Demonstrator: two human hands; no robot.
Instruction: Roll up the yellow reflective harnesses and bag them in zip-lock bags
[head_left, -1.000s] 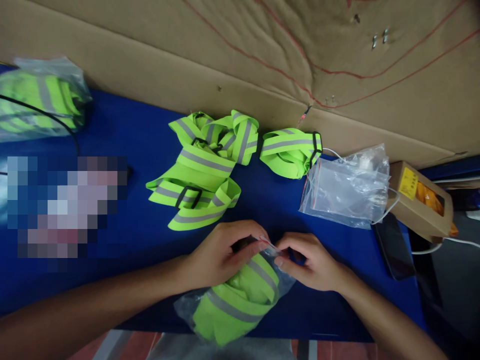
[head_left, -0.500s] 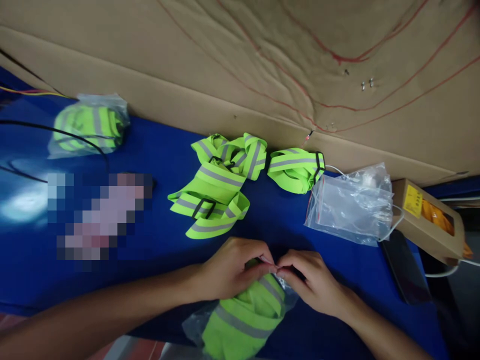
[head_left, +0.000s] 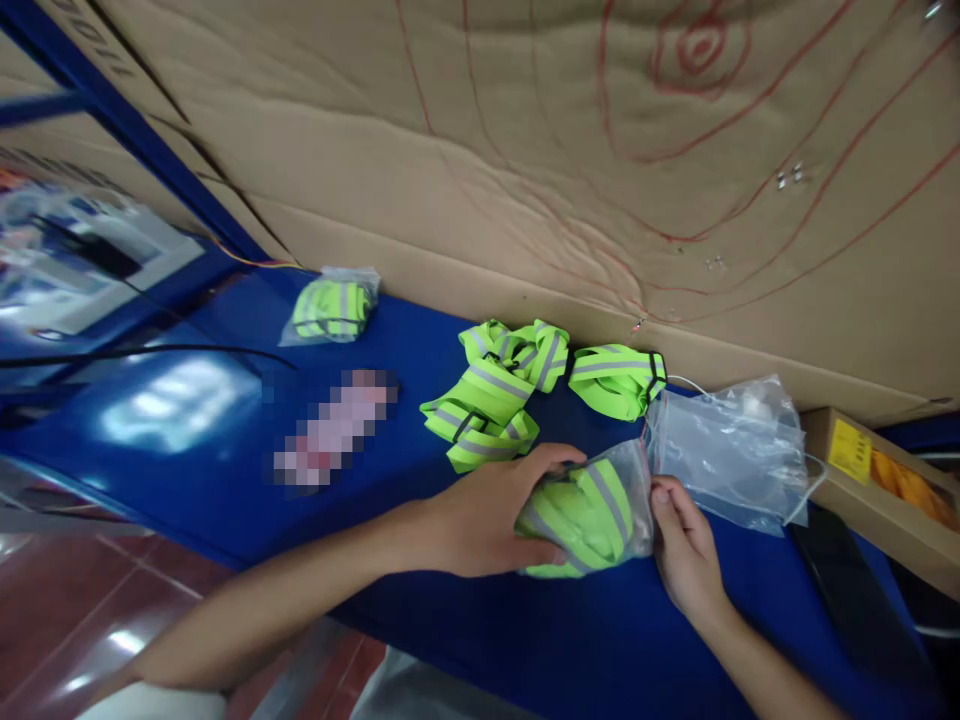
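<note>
My left hand (head_left: 487, 515) grips a clear plastic bag (head_left: 600, 510) stuffed with a folded neon-yellow reflective strap, held just above the blue table (head_left: 225, 430). My right hand (head_left: 686, 550) touches the bag's right end with its fingertips near the red zip edge. Just beyond my left hand lies a loose reflective strap (head_left: 487, 395) with a black buckle. A second folded reflective strap (head_left: 619, 378) lies to its right.
A pile of empty clear bags (head_left: 739, 450) lies right of my hands, with a cardboard box (head_left: 877, 480) and a dark phone (head_left: 847, 590) further right. Another bagged strap (head_left: 334, 305) sits at the far left by the cardboard wall (head_left: 525, 150). Black cables (head_left: 150, 352) cross the left side.
Both hands were pinching the bag's top edge together. Now my left hand has wrapped around the filled bag and lifted it rightward. The view has swung to the left.
</note>
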